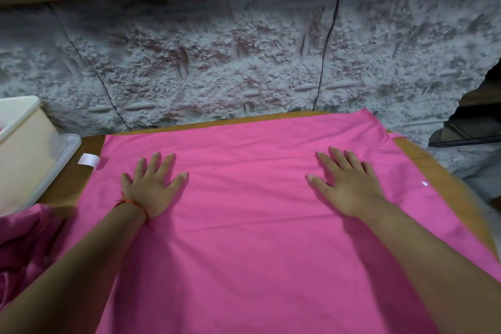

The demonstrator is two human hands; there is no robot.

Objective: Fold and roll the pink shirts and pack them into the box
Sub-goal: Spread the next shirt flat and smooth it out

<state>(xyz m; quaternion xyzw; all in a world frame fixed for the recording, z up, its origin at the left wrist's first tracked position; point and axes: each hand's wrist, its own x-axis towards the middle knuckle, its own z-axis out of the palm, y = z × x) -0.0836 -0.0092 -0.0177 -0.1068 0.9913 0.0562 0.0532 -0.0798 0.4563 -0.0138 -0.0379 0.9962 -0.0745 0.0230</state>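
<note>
head view: a pink shirt (257, 211) lies spread flat over the wooden table (423, 154). the left hand (151, 187) and right hand (349, 187) press on it, fingers straight and splayed, grasping nothing. a cream box (24, 149) stands at the table's left edge.

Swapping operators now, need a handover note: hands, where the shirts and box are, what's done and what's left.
Left hand: open, pressed flat on the pink shirt.
Right hand: open, flat on the same shirt.
Shirt: spread smooth over the wooden table, no fold or roll visible.
Box: cream, at the table's left edge; its inside is mostly out of view.
More pink fabric lies bunched at lower left.
Done: shirt laid out flat.
Left: fold it, roll it, pack it in the box, then probably work through the bunched fabric.
</note>
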